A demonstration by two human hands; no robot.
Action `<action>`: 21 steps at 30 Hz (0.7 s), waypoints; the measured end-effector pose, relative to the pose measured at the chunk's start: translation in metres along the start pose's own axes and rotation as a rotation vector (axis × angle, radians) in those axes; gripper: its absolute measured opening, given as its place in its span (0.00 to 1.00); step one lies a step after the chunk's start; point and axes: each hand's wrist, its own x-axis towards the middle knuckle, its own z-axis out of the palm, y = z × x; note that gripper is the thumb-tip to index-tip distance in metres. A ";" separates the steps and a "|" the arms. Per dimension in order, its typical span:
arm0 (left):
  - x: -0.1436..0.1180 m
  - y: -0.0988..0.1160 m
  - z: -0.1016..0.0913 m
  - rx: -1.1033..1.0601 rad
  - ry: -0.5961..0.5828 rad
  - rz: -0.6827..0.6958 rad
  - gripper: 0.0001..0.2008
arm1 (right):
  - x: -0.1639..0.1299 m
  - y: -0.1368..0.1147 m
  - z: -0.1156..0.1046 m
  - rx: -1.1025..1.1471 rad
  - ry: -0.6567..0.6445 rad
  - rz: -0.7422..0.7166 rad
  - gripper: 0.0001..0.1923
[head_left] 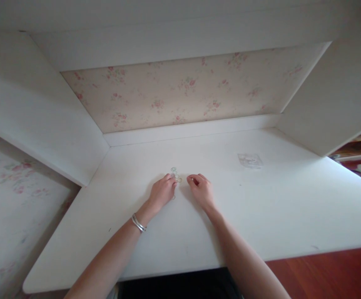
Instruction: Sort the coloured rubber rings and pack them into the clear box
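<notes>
Here — both hands (182, 192) curled over rings (174, 174).

Soft, even daylight, fairly bright; white wooden desk top (261, 207) looks washed out, low contrast. Faint shadows just under both forearms, darker patch at bottom centre below the desk edge. No hard glare. Strong wide-angle bending at left and right frame edges. Overall slightly soft; floral pink-patterned back panel (183, 93) hazy, tiny details indistinct.

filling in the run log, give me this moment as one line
left hand: fingers on small rings | right hand: curled beside rings, hold unclear | desk: clear bag at right
</notes>
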 end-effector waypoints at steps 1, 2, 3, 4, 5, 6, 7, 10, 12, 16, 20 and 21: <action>0.000 -0.001 0.002 -0.007 0.003 0.010 0.09 | 0.000 0.000 0.000 0.003 -0.001 -0.003 0.15; 0.000 -0.002 0.003 -0.012 0.001 0.018 0.09 | 0.000 0.000 0.000 0.006 0.000 -0.004 0.15; -0.001 -0.003 0.005 -0.012 -0.006 0.026 0.08 | 0.000 0.001 0.000 0.008 0.003 -0.003 0.15; -0.001 -0.003 0.006 -0.009 -0.016 0.034 0.08 | 0.000 0.001 0.000 0.010 0.004 -0.002 0.15; -0.002 -0.004 0.007 -0.005 -0.028 0.042 0.07 | 0.001 0.002 0.000 0.013 0.005 -0.001 0.15; -0.002 -0.004 0.007 -0.001 -0.036 0.050 0.06 | 0.001 0.002 0.000 0.015 0.003 0.000 0.15; -0.003 -0.005 0.007 0.002 -0.041 0.059 0.06 | 0.001 0.003 0.001 0.017 0.002 0.001 0.15; -0.006 -0.006 0.000 -0.010 -0.016 0.077 0.06 | 0.001 0.005 0.001 0.014 -0.010 0.004 0.14; -0.010 -0.005 -0.008 -0.041 0.013 0.079 0.07 | 0.001 0.005 0.002 0.013 -0.018 -0.002 0.14; -0.028 -0.002 -0.019 -0.060 0.049 0.070 0.07 | 0.001 0.005 0.003 0.003 -0.032 -0.016 0.14; -0.048 0.004 -0.016 -0.007 0.044 0.082 0.08 | 0.001 0.006 0.004 -0.012 -0.056 -0.012 0.14; -0.051 0.004 -0.014 0.005 0.044 0.082 0.09 | 0.001 0.006 0.004 -0.013 -0.059 -0.011 0.14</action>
